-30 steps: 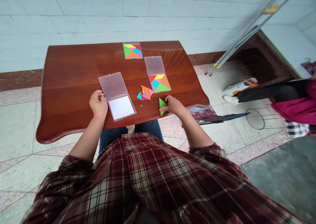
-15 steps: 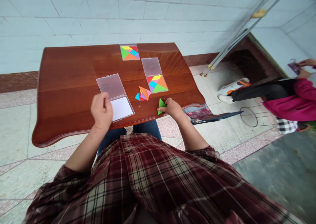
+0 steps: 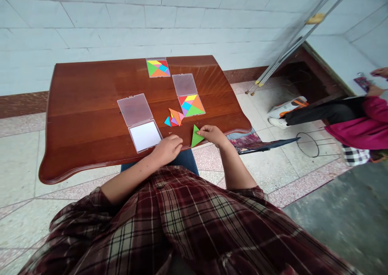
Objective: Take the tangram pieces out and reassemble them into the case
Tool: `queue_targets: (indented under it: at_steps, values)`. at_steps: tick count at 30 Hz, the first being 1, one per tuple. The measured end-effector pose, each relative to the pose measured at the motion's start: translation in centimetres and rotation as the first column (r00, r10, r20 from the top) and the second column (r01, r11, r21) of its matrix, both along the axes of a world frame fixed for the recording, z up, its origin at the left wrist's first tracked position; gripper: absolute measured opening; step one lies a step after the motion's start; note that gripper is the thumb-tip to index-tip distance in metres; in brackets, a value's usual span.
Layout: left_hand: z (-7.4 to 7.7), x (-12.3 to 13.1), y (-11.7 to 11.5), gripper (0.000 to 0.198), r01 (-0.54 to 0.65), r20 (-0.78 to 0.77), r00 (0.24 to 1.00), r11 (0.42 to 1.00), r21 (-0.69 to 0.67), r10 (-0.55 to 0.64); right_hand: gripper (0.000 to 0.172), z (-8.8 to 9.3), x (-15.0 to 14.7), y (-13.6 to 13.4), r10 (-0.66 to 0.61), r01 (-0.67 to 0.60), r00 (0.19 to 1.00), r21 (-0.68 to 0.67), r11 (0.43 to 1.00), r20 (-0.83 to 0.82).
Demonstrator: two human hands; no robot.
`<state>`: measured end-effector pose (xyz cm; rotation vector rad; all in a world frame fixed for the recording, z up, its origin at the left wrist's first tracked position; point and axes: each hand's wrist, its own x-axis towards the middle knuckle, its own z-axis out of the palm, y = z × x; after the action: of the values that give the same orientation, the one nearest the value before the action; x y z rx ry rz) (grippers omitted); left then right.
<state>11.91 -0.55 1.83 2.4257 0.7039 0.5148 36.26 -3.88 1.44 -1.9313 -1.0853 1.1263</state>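
Note:
My right hand (image 3: 213,135) pinches a green tangram triangle (image 3: 195,137) between thumb and fingers, over the near edge of the table. My left hand (image 3: 169,149) is at the same edge, left of the triangle and apart from it. Its fingers are bent and close together, with nothing visible in them. Just left of that hand lies an open clear plastic case (image 3: 135,110), a white sheet (image 3: 145,135) in its near half. A small heap of tangram pieces (image 3: 175,118), orange, pink, purple, red and blue among them, lies beyond my hands.
A second open case with a filled tangram (image 3: 192,105) lies beyond the heap, and another filled tangram (image 3: 158,68) near the far edge of the wooden table (image 3: 85,113). Crutches (image 3: 273,61) lean on the wall at right. A seated person (image 3: 354,121) is at far right.
My left hand has come down and right, from beside the open case to the near table edge. My right hand keeps the green triangle, which is slightly nearer me and shows more.

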Motion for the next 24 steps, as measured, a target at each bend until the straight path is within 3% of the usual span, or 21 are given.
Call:
queue_targets:
  at_steps: [3, 5, 7, 9, 10, 11, 16, 19, 24]
  values:
    - [-0.3, -4.4, 2.4, 0.017, -0.26, 0.188, 0.944, 0.962, -0.086, 0.272, 0.042, 1.2, -1.4, 0.4, -0.039, 0.035, 0.971, -0.022, 0.999, -0.238]
    - [-1.0, -7.8, 4.4, 0.014, -0.515, 0.277, 0.804, 0.849, -0.118, 0.527, 0.042, 1.9, -3.5, 1.1, -0.064, 0.052, 0.925, -0.042, 0.998, -0.375]
    - [-2.1, -10.8, 6.2, 0.012, -0.729, 0.315, 0.608, 0.67, -0.142, 0.728, 0.037, 2.4, -6.3, 2.0, -0.076, 0.056, 0.87, -0.055, 0.997, -0.487]
    - [-3.0, -12.8, 7.4, 0.012, -0.828, 0.276, 0.474, 0.53, -0.182, 0.836, 0.03, 2.7, -9.4, 3.0, -0.091, 0.057, 0.838, -0.08, 0.995, -0.538]
    - [-3.4, -13.3, 7.7, 0.013, -0.841, 0.246, 0.463, 0.51, -0.181, 0.851, 0.026, 2.7, -10.9, 3.5, -0.094, 0.048, 0.833, -0.096, 0.994, -0.546]
    - [-3.6, -13.5, 7.8, 0.014, -0.84, 0.225, 0.479, 0.517, -0.162, 0.848, 0.023, 2.6, -12.3, 4.0, -0.094, 0.042, 0.829, -0.106, 0.993, -0.551]
    - [-3.3, -12.2, 6.7, 0.032, -0.733, 0.143, 0.677, 0.678, 0.048, 0.722, 0.024, 1.8, -16.7, 6.3, -0.094, 0.031, 0.843, -0.127, 0.991, -0.529]
    - [-2.9, -11.7, 6.2, 0.038, -0.675, 0.075, 0.737, 0.725, 0.133, 0.672, 0.027, 1.5, -17.5, 7.2, -0.091, 0.029, 0.877, -0.137, 0.99, -0.472]
    - [-3.0, -11.7, 6.3, 0.044, -0.63, 0.006, 0.771, 0.762, 0.15, 0.636, 0.028, 1.6, -18.0, 7.2, -0.07, 0.004, 0.902, -0.154, 0.988, -0.426]
